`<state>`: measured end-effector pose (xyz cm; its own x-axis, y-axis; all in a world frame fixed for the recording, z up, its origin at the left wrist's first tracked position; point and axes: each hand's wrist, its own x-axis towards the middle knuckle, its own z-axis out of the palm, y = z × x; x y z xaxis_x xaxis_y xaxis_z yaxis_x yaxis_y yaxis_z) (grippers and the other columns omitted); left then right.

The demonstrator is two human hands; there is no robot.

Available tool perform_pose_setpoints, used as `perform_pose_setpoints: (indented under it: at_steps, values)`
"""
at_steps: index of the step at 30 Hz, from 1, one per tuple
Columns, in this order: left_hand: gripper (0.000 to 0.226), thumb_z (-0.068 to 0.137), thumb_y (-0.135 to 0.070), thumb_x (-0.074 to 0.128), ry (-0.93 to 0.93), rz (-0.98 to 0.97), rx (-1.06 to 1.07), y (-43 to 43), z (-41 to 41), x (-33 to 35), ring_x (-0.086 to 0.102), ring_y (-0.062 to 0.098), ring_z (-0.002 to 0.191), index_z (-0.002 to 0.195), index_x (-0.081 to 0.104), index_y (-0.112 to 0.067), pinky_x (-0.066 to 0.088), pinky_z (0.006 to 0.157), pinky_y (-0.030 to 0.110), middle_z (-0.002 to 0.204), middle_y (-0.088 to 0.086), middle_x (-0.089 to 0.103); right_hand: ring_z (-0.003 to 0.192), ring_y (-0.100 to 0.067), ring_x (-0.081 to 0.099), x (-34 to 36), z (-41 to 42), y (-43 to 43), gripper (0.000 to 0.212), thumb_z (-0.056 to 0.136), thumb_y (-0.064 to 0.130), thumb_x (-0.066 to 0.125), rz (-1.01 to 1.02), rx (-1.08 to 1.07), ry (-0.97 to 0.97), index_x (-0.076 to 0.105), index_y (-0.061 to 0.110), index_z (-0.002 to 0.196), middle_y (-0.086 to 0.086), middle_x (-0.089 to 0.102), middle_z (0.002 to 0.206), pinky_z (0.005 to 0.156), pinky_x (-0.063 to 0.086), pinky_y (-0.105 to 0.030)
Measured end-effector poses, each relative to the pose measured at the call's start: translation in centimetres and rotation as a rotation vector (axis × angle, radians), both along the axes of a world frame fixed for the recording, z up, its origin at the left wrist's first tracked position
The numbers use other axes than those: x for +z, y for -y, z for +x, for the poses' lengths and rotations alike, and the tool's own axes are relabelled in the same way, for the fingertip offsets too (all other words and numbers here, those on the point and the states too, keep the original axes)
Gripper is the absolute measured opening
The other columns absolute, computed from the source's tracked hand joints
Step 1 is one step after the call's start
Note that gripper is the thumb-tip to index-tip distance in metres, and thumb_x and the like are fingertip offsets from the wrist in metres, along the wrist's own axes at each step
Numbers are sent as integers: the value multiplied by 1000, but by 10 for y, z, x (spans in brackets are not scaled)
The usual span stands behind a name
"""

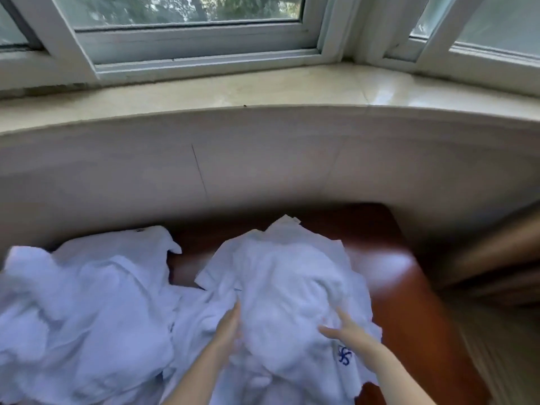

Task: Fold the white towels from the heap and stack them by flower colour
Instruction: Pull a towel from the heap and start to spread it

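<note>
Person is standing over a reddish-brown table [388,276] under a bay window [187,30], working on white towels. Crumpled heap [84,311] is lying on the table's left side, spilling toward the near edge. A separate bunched towel [280,276] is sitting mid-table, blue flower [344,355] showing on its near right part. Left hand [228,325] is resting against that towel's left flank, fingers straight and together, pointing away. Right hand [342,328] is lying on the towel's right side, fingers spread and relaxed, just above the flower. Hands are apart, towel bulging between them. Frame is motion-blurred, a pinch can't be made out. Marble sill [263,89] is running behind.
</note>
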<state>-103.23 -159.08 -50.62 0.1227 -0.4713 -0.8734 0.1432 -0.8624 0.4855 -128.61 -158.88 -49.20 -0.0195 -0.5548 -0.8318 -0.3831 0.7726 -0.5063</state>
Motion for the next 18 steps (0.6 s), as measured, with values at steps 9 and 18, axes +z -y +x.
perform_pose_setpoints:
  at_steps: [9,18]
  values:
    - [18,98,-22,49,238,29,73,-39,133,-1,52,24,81,87,56,-9,40,73,33,86,5,53,135,-23,38,-20,90,-10,72,90,26,62,38,231,-62,23,16,150,-12,37,148,111,31,-32]
    - [37,95,-15,54,557,-35,425,-68,344,-3,55,43,110,125,50,6,45,88,47,112,25,59,137,-22,33,-39,280,38,81,86,35,67,-64,444,59,20,21,150,-10,28,152,105,35,-31]
